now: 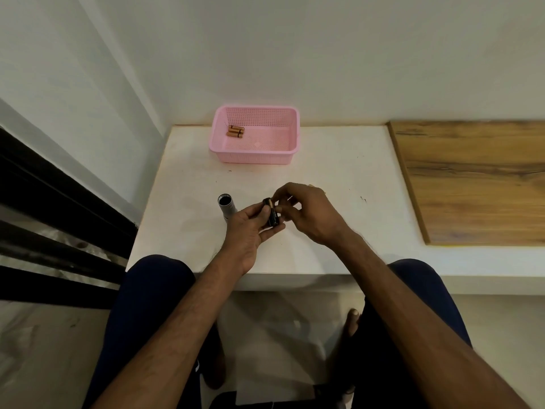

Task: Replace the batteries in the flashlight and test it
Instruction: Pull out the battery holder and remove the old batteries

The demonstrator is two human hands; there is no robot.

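Hands over smooth white tabletop (324, 184). Left hand (250, 231) curled around black round holder (272, 215), grip pinching it. Right hand (306, 214) beside it, fingertips pressed on holder's top end; cannot tell what lies between them. Shiny grey flashlight (226, 207) tube just left of left hand, open dark mouth facing away. Pink plastic basket (256, 156) with tiny holes near wall, well apart, copper batteries (235, 131) inside at left corner. Brown wood board (477, 184) on right.
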